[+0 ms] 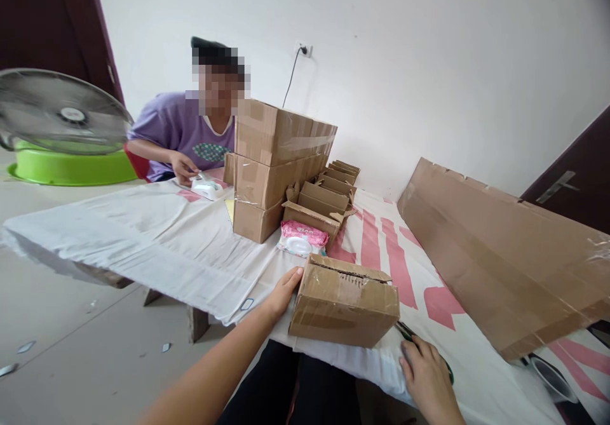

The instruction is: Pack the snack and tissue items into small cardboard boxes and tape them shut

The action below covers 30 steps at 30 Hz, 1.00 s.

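Note:
A small taped cardboard box (345, 307) stands at the near edge of the cloth-covered table, its top seam torn and slightly gaping. My left hand (284, 290) grips the left side of that box, with some fingers hidden behind it. Right of the box, my right hand (426, 368) is closed over a pair of scissors (406, 331) lying low on the cloth. Their dark blades point toward the box, and a bit of green handle shows beyond my fingers. Just behind the box lies a pink and white pack of wet wipes (302, 239).
Taped boxes (257, 180) are stacked mid-table, beside a row of opened boxes (314, 206). A large cardboard sheet (500, 253) leans at right, near a tape roll (553, 377). Across the table, a person in purple (176, 126) handles a white item (207, 187). A fan (67, 114) stands left.

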Tool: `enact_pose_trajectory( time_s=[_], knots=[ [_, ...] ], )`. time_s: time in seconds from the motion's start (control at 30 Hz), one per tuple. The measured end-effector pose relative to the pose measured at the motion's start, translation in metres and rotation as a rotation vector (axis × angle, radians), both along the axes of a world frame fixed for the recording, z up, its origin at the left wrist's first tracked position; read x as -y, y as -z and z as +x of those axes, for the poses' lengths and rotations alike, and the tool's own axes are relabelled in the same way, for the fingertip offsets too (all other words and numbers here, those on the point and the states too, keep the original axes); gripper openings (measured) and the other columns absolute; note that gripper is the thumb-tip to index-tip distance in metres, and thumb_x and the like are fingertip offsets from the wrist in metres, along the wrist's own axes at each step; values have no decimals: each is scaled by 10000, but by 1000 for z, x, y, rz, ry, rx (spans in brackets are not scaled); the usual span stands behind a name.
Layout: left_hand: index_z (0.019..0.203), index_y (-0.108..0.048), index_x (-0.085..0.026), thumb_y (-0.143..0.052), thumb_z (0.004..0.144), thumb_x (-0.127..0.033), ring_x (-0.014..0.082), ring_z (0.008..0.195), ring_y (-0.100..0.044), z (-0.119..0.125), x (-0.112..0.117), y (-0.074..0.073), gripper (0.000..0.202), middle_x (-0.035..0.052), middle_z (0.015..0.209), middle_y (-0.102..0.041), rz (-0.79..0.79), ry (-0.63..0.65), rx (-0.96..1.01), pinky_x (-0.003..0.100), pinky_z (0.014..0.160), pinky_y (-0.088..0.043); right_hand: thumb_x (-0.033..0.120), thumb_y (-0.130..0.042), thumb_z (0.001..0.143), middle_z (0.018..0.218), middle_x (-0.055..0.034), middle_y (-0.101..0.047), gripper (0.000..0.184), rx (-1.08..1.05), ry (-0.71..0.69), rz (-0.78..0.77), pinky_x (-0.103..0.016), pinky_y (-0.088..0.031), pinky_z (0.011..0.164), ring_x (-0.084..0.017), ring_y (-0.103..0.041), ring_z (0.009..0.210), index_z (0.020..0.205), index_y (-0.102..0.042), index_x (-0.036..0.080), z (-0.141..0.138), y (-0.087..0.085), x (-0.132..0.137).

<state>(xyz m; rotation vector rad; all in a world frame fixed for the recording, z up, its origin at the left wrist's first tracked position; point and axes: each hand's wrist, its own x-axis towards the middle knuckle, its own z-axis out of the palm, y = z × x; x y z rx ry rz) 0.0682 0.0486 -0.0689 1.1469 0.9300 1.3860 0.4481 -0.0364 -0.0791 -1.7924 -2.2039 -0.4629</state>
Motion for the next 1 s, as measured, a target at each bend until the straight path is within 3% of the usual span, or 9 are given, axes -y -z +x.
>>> enact_pose_trajectory(
  time_s=[0.13, 0.3, 0.43, 0.53, 0.6, 0.73, 0.83, 0.9, 1.0],
  knots=[
    [1026, -673, -162, -495, 832, -685, 302, 1102, -573, 0, 0, 4, 585, 85, 1046, -709, 43, 30, 28, 395, 964, -429, 351, -445, 908, 1223, -132, -648, 391, -324, -110, 0, -463, -515, 950, -278, -609, 1132, 1236, -571, 182, -15, -22, -4],
    [1041, -675, -172, -505, 829, -679, 293, 1081, -580, -1, 0, 6, 575, 78, 1083, -705, 44, 27, 19, 386, 972, -420, 416, -473, 932, 1426, -132, -499, 545, -617, -205, -61, -447, -460, 1047, -269, -478, 1314, 1431, -387, 215, -48, -60, -1],
    [987, -678, -168, -513, 822, -681, 288, 1024, -586, -1, 2, 2, 564, 72, 1024, -707, 35, 21, 19, 374, 913, -437, 435, -454, 949, 1380, -124, -548, 475, -817, -285, -104, -410, -496, 1008, -260, -536, 1261, 1376, -452, 228, -62, -73, 5],
    [952, -675, -169, -525, 805, -694, 268, 915, -593, -1, 2, 0, 566, 58, 920, -702, 22, 33, 29, 358, 822, -454, 455, -339, 982, 1339, -112, -586, 386, -923, -376, -42, -437, -493, 1006, -270, -535, 1260, 1155, -608, 238, -62, -77, 11],
    [904, -672, -167, -546, 774, -717, 247, 827, -588, -1, 1, 1, 579, 45, 825, -684, 13, 42, 41, 347, 770, -456, 441, -293, 993, 1290, -104, -621, 408, -912, -419, -35, -471, -479, 1016, -273, -518, 1275, 996, -649, 243, -61, -80, 13],
    [897, -668, -163, -555, 749, -741, 222, 757, -585, 0, -2, 5, 607, 40, 775, -664, -5, 48, 67, 338, 721, -457, 389, -514, 918, 1199, -94, -664, 190, -696, -409, -46, -478, -503, 979, -275, -565, 1205, 835, -610, 247, -65, -90, 11],
    [904, -665, -174, -535, 770, -734, 218, 743, -594, 2, -2, 8, 590, 41, 772, -670, -22, 52, 83, 338, 704, -463, 317, -545, 883, 1235, -89, -642, 133, -508, -407, -46, -481, -496, 987, -277, -539, 1232, 775, -563, 242, -72, -100, 8],
    [903, -663, -176, -531, 777, -729, 221, 748, -602, 2, -2, 8, 582, 44, 781, -680, -30, 54, 88, 338, 704, -467, 262, -507, 882, 1238, -89, -640, 81, -430, -429, -59, -474, -500, 987, -268, -529, 1247, 860, -582, 242, -78, -106, 6],
    [918, -662, -174, -540, 777, -721, 227, 783, -612, 2, -3, 9, 578, 48, 820, -692, -28, 47, 84, 336, 724, -469, 174, -456, 855, 1276, -102, -616, 334, -333, -478, -76, -466, -497, 1001, -261, -502, 1283, 1164, -570, 231, -86, -113, 5]
  ],
)
